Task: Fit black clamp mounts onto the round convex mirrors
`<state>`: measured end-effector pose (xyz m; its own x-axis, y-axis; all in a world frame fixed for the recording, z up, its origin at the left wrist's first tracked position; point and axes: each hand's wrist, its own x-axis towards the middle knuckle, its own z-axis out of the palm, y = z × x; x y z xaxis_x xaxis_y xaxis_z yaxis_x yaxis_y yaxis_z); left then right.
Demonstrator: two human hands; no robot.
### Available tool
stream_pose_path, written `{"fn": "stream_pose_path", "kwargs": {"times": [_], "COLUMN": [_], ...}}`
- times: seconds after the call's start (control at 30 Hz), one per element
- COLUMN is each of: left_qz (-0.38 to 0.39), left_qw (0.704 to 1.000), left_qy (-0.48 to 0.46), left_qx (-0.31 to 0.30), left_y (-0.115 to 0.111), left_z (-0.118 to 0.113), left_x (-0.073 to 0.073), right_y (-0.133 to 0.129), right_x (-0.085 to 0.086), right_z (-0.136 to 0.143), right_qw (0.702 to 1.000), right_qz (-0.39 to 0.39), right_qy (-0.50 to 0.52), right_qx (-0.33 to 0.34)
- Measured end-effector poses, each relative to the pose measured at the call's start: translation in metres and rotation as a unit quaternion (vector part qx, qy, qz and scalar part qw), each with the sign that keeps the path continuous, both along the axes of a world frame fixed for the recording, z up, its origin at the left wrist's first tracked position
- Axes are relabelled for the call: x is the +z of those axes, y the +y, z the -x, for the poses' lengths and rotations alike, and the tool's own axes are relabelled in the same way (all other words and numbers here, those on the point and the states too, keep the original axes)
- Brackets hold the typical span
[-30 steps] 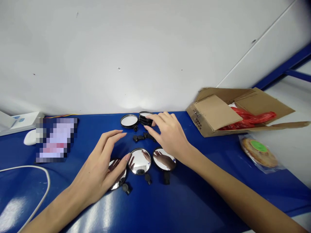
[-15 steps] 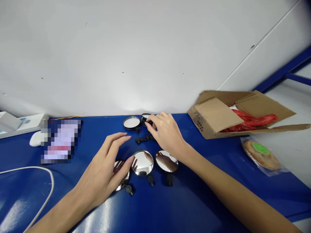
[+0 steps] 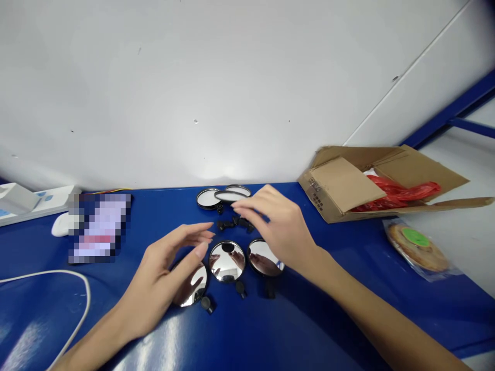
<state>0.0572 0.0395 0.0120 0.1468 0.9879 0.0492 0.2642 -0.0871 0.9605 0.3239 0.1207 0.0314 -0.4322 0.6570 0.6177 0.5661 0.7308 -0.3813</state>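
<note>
My right hand (image 3: pixel 276 221) pinches a small round mirror (image 3: pixel 227 196) by its edge, tilted above the back of the blue table. Behind it lie two more round mirrors, one on the left (image 3: pixel 207 200) and one partly covered (image 3: pixel 238 189). My left hand (image 3: pixel 166 278), fingers apart and holding nothing, hovers over the left mirror (image 3: pixel 193 288) of the front row and hides part of it. Beside it lie a middle mirror (image 3: pixel 227 265) and a right mirror (image 3: pixel 266 257). Small black joint pieces (image 3: pixel 226 225) sit between the rows, and a black mount (image 3: pixel 207 304) lies in front.
An open cardboard box (image 3: pixel 348 185) with a red plastic bag (image 3: pixel 402 190) stands at the right. Near it lies a wrapped round pastry (image 3: pixel 421 245). On the left are a blurred phone (image 3: pixel 101 226), a white mouse-like object (image 3: pixel 61 224) and a white cable (image 3: pixel 85 296).
My right hand has lifted a mirror from the back row and drawn it slightly towards me, uncovering another mirror behind. My left hand has shifted slightly down, its fingers more curved.
</note>
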Motion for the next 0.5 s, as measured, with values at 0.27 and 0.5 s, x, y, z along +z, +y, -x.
{"fn": "stream_pose_path", "kwargs": {"times": [0.27, 0.5], "left_qz": [0.262, 0.274], "left_qw": [0.913, 0.910], "left_qy": [-0.306, -0.310], "left_qx": [-0.067, -0.015], "left_y": [0.007, 0.008], "left_z": [-0.005, -0.005], "left_x": [0.011, 0.008], "right_y": [-0.031, -0.028], "right_x": [-0.014, -0.011], "right_z": [0.009, -0.006], "right_qw": [0.978, 0.980], "right_qz": [-0.103, -0.034], "right_qy": [-0.013, 0.016], "right_qx": [0.183, 0.195]}}
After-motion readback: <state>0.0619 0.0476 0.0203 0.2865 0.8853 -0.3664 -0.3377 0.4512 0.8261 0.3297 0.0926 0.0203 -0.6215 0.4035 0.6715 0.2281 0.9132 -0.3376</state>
